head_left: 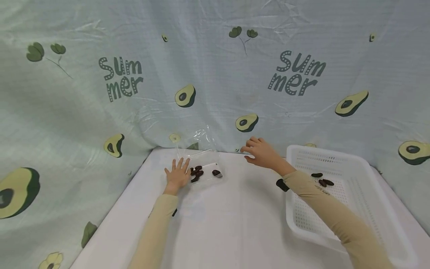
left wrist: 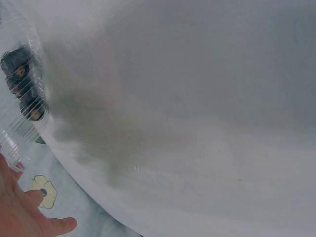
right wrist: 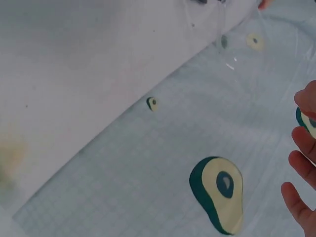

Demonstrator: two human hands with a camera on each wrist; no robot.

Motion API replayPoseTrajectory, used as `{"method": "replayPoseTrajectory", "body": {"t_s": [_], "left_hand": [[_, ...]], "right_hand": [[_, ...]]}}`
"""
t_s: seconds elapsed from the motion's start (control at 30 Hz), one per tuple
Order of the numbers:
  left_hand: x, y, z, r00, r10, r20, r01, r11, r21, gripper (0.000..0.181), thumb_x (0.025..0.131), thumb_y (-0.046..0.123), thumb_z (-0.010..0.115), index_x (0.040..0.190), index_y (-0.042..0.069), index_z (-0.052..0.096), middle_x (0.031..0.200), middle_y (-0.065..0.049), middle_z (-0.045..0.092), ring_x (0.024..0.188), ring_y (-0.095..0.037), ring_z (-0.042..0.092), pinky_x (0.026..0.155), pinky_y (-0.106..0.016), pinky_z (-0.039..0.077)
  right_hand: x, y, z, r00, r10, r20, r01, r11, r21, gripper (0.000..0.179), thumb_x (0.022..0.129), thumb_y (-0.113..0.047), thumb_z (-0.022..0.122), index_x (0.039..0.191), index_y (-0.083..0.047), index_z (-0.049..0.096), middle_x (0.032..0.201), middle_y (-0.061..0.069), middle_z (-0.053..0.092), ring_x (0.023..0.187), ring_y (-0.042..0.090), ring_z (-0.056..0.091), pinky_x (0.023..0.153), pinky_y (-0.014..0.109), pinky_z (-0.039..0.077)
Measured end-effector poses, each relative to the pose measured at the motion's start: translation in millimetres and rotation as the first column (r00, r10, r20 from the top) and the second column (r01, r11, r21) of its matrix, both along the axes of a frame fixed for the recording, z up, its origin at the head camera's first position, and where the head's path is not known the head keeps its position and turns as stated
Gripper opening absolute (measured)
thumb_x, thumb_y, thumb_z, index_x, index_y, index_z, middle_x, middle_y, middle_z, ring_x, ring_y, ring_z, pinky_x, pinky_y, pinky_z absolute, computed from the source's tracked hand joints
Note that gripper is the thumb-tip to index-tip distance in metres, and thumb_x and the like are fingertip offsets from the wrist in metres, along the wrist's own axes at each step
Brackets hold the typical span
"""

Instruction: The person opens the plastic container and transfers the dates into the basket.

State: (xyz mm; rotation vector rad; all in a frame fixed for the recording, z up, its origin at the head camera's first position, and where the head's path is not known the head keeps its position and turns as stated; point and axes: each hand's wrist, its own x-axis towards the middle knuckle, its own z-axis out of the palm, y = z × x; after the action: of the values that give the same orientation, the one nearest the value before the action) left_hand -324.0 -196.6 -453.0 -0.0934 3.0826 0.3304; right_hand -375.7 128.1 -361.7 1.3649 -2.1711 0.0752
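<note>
A clear plastic box with its lid raised stands near the back of the white table. Inside lie several dark brown, oblong fruits that look like dates. My left hand, fingers spread, is at the box's left side; whether it touches the wall is hard to tell. In the left wrist view, the box's ribbed wall is just above that hand. To the right of the box, my right hand hovers above the table, its fingers loosely bent and holding nothing.
A white perforated basket stands on the right under my right forearm, with a few more dates in it. Behind the table hangs a pale sheet printed with avocados.
</note>
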Motion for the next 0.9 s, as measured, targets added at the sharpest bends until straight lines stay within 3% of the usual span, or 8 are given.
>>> {"method": "replayPoseTrajectory", "body": {"t_s": [0.2,0.4,0.67,0.9], "left_hand": [[0.6,2.1,3.7,1.000,-0.002,-0.012,0.002,1.000,0.003,0.051,0.097,0.033,0.024,0.144,0.019,0.016,0.150,-0.011,0.015,0.138,-0.038,0.005,0.101,-0.069,0.009],[-0.1,3.8,5.1,1.000,-0.004,-0.010,0.003,1.000,-0.012,0.050,0.097,0.033,0.024,0.144,0.019,0.015,0.150,-0.010,0.015,0.138,-0.038,0.006,0.101,-0.069,0.009],[0.6,3.2,3.1,1.000,0.002,-0.004,-0.003,1.000,-0.023,0.050,0.097,0.032,0.024,0.145,0.019,0.015,0.150,-0.010,0.015,0.138,-0.038,0.005,0.102,-0.068,0.009],[2.9,3.9,4.4,1.000,0.011,-0.008,-0.011,1.000,-0.020,0.050,0.097,0.032,0.024,0.144,0.020,0.016,0.150,-0.010,0.016,0.138,-0.037,0.006,0.102,-0.068,0.010]], "right_hand": [[-2.4,-38.3,-13.5,0.997,-0.056,0.058,0.049,0.992,0.114,0.016,0.080,-0.022,0.065,0.095,-0.018,0.062,0.085,0.000,0.056,0.084,0.017,0.049,0.072,0.035,0.045],[-2.9,-69.3,-28.6,0.994,-0.065,0.087,0.051,0.986,0.159,0.017,0.081,-0.023,0.064,0.097,-0.017,0.063,0.088,0.000,0.058,0.087,0.016,0.050,0.073,0.033,0.045],[-11.1,-96.9,-50.4,0.999,-0.044,0.031,0.038,0.983,0.181,0.019,0.079,-0.024,0.066,0.096,-0.015,0.063,0.088,0.000,0.059,0.085,0.017,0.049,0.070,0.031,0.043],[-17.9,-111.5,-69.7,0.989,-0.111,-0.092,0.135,0.939,0.317,0.024,0.079,-0.037,0.064,0.093,-0.018,0.062,0.089,-0.002,0.057,0.084,0.015,0.047,0.072,0.031,0.042]]}}
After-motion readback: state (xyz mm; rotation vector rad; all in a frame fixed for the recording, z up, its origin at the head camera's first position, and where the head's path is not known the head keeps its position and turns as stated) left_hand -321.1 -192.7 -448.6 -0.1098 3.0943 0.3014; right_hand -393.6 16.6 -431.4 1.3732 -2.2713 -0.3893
